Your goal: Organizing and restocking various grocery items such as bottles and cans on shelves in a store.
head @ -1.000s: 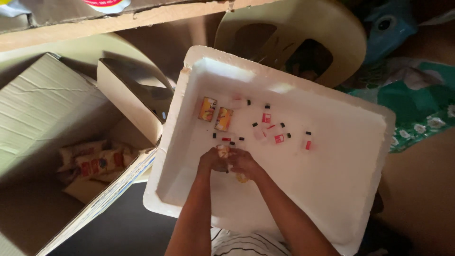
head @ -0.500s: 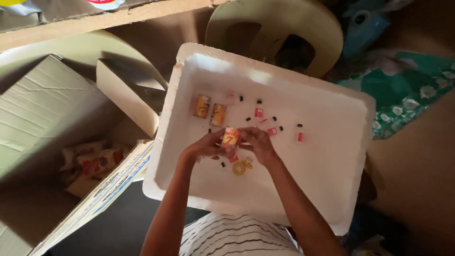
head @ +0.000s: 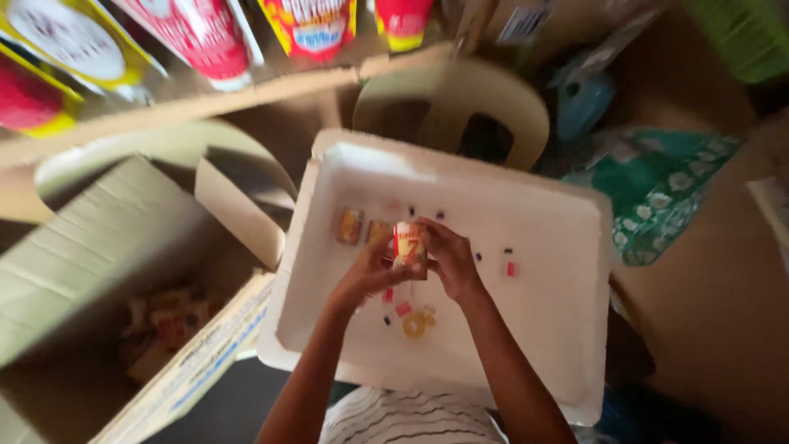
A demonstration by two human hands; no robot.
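Packet: a small red and orange sachet (head: pixel 408 243) with a pale band near its top, held upright above the middle of the white foam tray (head: pixel 534 329); its print is too blurred to tell.
Left hand: the left hand (head: pixel 369 271) comes in from the lower left, fingers curled round the sachet's left edge, thumb towards the packet.
Right hand: the right hand (head: pixel 448 260) closes on the sachet's right side, fingers bent over its top, wrist angled down to the lower right.
Arms: both forearms rise from the bottom of the view and meet at the packet.
Tray floor: 2 orange sachets (head: pixel 362 228) lie flat just left of the hands; small red and black pieces (head: pixel 509 268) are scattered to the right, and a yellow ring-shaped bit (head: pixel 416 325) lies below the hands.
Left side: an open cardboard box (head: pixel 99 271) holds more blurred packets (head: pixel 168 316).
Behind tray: a beige plastic chair (head: pixel 493 103) stands just beyond the far rim.
Right side: a green patterned cloth (head: pixel 662 189) lies beside the tray.
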